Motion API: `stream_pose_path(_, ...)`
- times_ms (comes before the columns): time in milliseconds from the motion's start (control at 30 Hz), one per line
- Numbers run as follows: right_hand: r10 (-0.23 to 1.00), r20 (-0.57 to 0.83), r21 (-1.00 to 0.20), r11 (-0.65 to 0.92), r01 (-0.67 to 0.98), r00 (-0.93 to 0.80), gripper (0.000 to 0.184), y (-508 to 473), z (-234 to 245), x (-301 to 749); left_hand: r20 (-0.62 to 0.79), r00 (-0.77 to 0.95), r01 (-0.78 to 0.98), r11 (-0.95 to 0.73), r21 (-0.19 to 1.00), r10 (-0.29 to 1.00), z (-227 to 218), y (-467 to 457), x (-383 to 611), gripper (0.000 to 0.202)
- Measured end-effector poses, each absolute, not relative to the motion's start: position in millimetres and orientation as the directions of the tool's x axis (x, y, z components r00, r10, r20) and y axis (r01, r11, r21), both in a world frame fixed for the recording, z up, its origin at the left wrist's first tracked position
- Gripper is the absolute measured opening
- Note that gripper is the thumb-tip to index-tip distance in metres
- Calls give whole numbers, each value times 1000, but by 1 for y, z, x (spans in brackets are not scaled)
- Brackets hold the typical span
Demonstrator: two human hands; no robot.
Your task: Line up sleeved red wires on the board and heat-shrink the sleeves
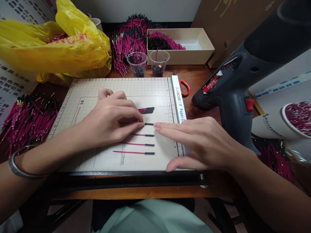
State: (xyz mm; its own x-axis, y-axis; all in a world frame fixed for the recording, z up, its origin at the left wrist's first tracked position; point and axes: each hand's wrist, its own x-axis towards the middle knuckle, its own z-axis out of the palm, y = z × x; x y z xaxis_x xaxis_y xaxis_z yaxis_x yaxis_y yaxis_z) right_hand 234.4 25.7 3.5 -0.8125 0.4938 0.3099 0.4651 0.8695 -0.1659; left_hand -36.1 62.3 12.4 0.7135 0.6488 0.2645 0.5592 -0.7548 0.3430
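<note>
My left hand (113, 118) is closed in a pinch on a pink wire whose black sleeve (148, 124) sticks out past the fingertips; the rest of that wire is hidden. At the sleeve's free end rest the fingertips of my right hand (194, 140), its fingers stretched out and the thumb apart. Both hands are over a white paper cutter (97, 161) with a printed grid. Nearer to me, three pink wires with black sleeved ends (149, 144) lie in a spaced row. Just beyond the pinch sits a small bunch of sleeved wires (147, 110), partly covered by my left hand.
Behind the board stand two clear plastic cups (137, 66) of small black pieces, a cardboard box (194, 55) and heaped wires (131, 38). A yellow bag (92, 51) and more wires (29, 119) are left. Right are orange-handled scissors (186, 88), a heat gun (233, 81) and a paper cup (272, 124).
</note>
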Motion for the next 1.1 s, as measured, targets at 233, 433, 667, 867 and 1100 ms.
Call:
stream_pose_path(233, 483, 313, -172, 876, 451, -818, 68, 26, 4, 233, 263, 722, 546, -760, 352, 640, 11, 62, -35, 22)
stream_pose_path(433, 485, 325, -184, 875, 448, -812, 70, 25, 4, 233, 274, 728, 534, -770, 349, 629, 11, 63, -36, 22)
stream_pose_path(667, 490, 305, -184, 871, 454, -816, 70, 25, 3, 234, 285, 729, 525, -775, 352, 622, 10, 62, -36, 21)
stream_pose_path(867, 505, 282, -185, 863, 471, -816, 72, 25, 3, 235, 259, 724, 548, -761, 346, 639, 11, 62, -35, 21)
stream_pose_path(1100, 498, 305, -176, 867, 466, -812, 72, 24, 5, 234, 229, 706, 571, -731, 374, 670, 12, 62, -34, 24)
